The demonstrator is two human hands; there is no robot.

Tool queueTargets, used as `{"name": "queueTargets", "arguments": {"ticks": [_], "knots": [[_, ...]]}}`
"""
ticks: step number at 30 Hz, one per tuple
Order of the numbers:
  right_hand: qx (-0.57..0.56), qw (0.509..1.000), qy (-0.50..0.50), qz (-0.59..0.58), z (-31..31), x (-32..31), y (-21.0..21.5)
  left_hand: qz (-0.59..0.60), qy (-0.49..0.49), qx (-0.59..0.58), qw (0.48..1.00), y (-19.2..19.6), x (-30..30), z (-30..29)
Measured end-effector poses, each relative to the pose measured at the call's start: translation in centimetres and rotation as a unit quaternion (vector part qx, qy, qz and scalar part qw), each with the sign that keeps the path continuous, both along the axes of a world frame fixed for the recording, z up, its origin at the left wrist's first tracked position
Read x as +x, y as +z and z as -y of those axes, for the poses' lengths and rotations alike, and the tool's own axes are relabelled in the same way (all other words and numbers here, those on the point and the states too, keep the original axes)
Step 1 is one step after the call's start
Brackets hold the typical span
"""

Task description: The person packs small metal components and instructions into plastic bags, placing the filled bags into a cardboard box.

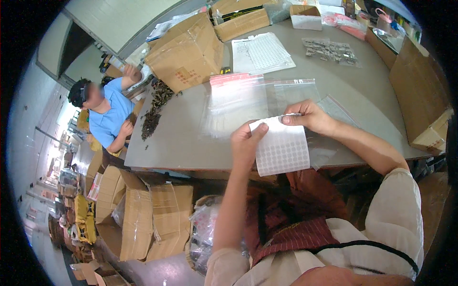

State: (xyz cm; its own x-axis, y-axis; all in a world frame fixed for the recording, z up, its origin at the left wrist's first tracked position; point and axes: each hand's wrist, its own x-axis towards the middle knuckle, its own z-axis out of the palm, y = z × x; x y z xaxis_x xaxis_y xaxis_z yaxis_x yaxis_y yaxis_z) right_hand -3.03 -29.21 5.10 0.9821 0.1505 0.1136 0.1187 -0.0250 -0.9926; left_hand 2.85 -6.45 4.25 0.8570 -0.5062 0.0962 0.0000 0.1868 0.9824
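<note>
Both hands' fingers (260,129) pinch a sticker sheet (282,147) above clear zip bags (248,97).

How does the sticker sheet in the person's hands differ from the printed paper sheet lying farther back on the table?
The sticker sheet is held up off the table by the left hand and right hand; the printed paper sheet lies flat, untouched. The sticker sheet carries rows of small round dots; the paper sheet shows a fine printed grid. The sticker sheet curls slightly. Both are white and rectangular.
</note>
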Motion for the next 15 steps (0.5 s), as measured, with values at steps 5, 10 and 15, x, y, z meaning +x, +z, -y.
{"name": "queueTargets", "arguments": {"ticks": [5, 10, 15], "knots": [[-0.179, 0.972, -0.030, 0.149, 0.4, 0.2, 0.3, 0.077, 0.028, 0.077, 0.994, -0.7, -0.1, 0.4], [-0.422, 0.843, -0.068, 0.326, -0.4, -0.5, 2.5, 0.131, 0.050, 0.119, 0.983, -1.0, 0.0, 0.6], [-0.474, 0.795, -0.112, 0.361, -1.1, -0.9, 2.3, 0.141, 0.060, 0.142, 0.978, -0.4, -0.5, 0.5]]}}
